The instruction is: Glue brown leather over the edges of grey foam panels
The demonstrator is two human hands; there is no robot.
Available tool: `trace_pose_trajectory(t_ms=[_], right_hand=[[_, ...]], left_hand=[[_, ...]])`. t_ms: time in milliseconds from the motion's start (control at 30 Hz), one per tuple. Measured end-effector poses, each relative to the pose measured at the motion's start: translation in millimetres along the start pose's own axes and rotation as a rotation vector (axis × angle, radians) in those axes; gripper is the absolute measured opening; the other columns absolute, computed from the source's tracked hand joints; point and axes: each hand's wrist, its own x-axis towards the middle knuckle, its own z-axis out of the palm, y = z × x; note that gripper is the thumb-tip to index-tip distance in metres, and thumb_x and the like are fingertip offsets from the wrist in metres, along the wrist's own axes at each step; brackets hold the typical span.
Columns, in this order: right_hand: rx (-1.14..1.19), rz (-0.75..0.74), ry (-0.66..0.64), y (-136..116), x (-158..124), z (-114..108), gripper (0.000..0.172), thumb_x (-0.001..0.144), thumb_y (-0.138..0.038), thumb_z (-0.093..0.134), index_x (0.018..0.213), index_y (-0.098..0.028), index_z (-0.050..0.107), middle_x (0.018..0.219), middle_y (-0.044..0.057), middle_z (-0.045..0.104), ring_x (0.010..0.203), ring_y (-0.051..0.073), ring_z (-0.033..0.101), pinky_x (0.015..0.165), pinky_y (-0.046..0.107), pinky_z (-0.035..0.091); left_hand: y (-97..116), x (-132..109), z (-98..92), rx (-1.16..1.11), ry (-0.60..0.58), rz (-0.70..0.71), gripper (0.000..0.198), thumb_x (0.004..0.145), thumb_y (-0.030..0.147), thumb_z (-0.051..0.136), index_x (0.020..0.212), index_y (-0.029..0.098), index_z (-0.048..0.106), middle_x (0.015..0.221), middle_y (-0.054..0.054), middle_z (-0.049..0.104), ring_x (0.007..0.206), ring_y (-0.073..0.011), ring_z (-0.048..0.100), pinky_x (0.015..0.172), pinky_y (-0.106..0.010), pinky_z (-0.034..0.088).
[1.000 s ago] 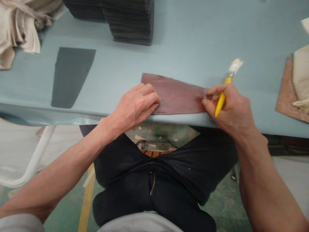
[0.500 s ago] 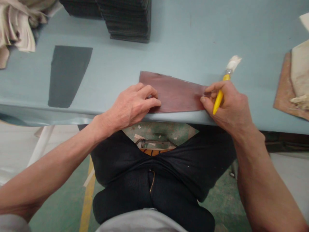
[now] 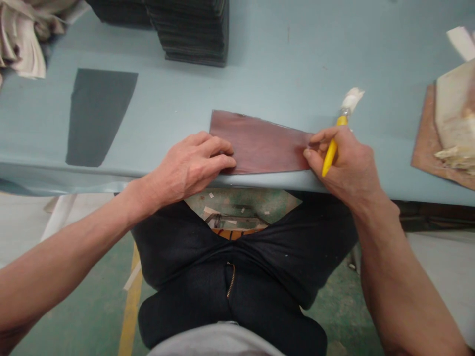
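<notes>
A reddish-brown panel (image 3: 265,143), probably leather, lies near the front edge of the table, its wider end to the left. Over its lower left corner rests my left hand (image 3: 196,165), fingers curled and closed on that end. My right hand (image 3: 343,160) is closed around a yellow-handled brush (image 3: 330,155), whose pale bristles point up and away. The thumb and forefinger of that same hand pinch the panel's narrow right end. Left of my left hand, a dark grey panel (image 3: 100,116) of similar tapered shape lies flat, apart from both hands.
Tall stacks of dark panels (image 3: 196,37) stand at the back of the blue-grey table (image 3: 282,64). Pale strips (image 3: 22,42) are heaped at the far left. To the right lies a brown board (image 3: 425,133) with a stained pale piece (image 3: 454,104) on it.
My left hand has slid slightly left along the panel. My right hand keeps its pinch and the brush. The whole view has shifted a little.
</notes>
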Motion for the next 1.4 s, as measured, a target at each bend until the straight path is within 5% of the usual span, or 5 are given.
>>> trace_pose_trajectory(t_ms=[533,700,900,1400], right_hand=[[-0.196,0.111,0.127,-4,-16,16,0.031,0.094,-0.043,0.067,0.118,-0.025,0.066,0.089,0.002,0.075,0.08,0.024,0.072,0.072,0.035,0.051],[-0.237,0.085,0.224,8,-19,24,0.044,0.092,-0.046,0.069,0.129,-0.023,0.063,0.118,0.012,0.075,0.105,0.033,0.07,0.095,0.051,0.056],[-0.215,0.101,0.219,21,-20,34,0.054,0.097,-0.053,0.065,0.14,-0.023,0.056,0.138,0.017,0.067,0.121,0.037,0.065,0.106,0.06,0.052],[-0.139,0.18,0.196,12,-18,37,0.053,0.093,-0.044,0.07,0.14,-0.022,0.059,0.137,0.016,0.071,0.121,0.037,0.066,0.109,0.058,0.051]], left_hand=[[-3,-2,8.1,0.098,0.2,0.115,0.029,0.113,0.023,0.046,0.119,0.017,0.073,0.125,-0.013,0.075,0.1,-0.0256,0.064,0.09,-0.041,0.056],[-4,-3,9.1,0.05,0.154,0.069,0.032,0.114,0.027,0.044,0.122,0.02,0.074,0.129,-0.011,0.075,0.105,-0.0256,0.068,0.094,-0.042,0.057],[-2,-2,8.0,0.08,0.17,0.088,0.034,0.114,0.026,0.042,0.118,0.017,0.075,0.125,-0.012,0.076,0.101,-0.0263,0.067,0.092,-0.042,0.057],[5,18,-6.4,0.19,0.042,0.097,0.036,0.114,0.03,0.041,0.12,0.018,0.074,0.116,-0.013,0.075,0.098,-0.026,0.067,0.087,-0.04,0.055]])
